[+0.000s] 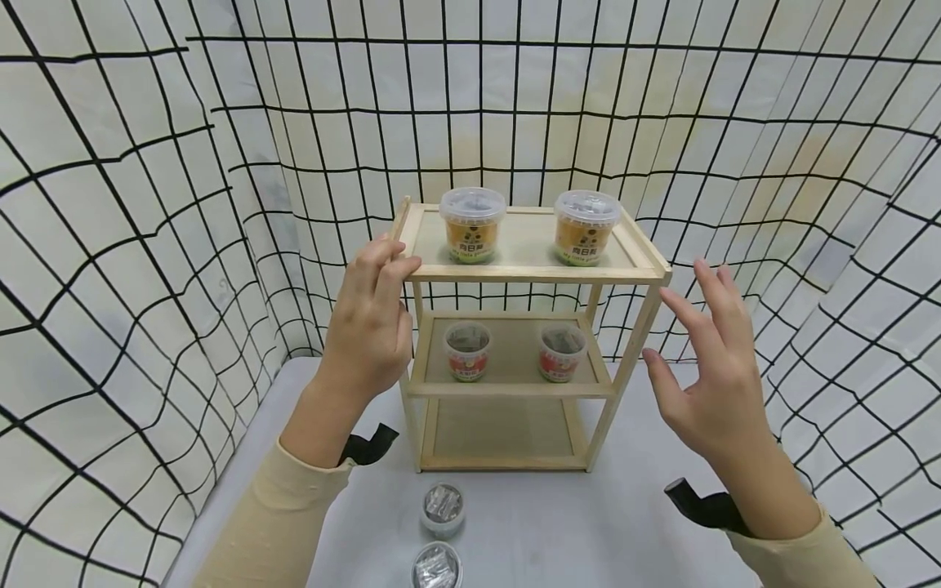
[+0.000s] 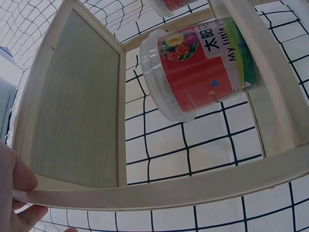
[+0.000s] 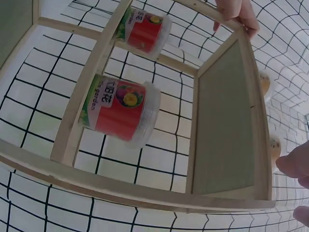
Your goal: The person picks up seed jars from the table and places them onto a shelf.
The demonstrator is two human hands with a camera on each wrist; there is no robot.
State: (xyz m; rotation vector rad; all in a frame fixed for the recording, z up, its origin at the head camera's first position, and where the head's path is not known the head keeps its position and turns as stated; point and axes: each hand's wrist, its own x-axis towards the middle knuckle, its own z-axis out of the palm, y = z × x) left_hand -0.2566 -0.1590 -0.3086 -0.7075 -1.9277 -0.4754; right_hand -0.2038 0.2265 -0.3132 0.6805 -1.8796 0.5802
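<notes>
A three-tier wooden shelf (image 1: 507,392) stands upright on the table. My left hand (image 1: 371,318) grips its top left front corner, thumb and fingers on either side of the wood in the left wrist view. My right hand (image 1: 709,367) is spread just off the top right corner, holding nothing. Two lidded plastic cups with yellow labels, a left one (image 1: 473,226) and a right one (image 1: 586,229), sit on the top tier. On the middle tier are two red-labelled cups, one left (image 1: 467,351) and one right (image 1: 562,354).
Two small clear cups holding silvery packets, a farther one (image 1: 443,508) and a nearer one (image 1: 437,565), stand on the pale tabletop (image 1: 544,523) before the shelf. White walls with black netting (image 1: 529,114) surround the back and sides.
</notes>
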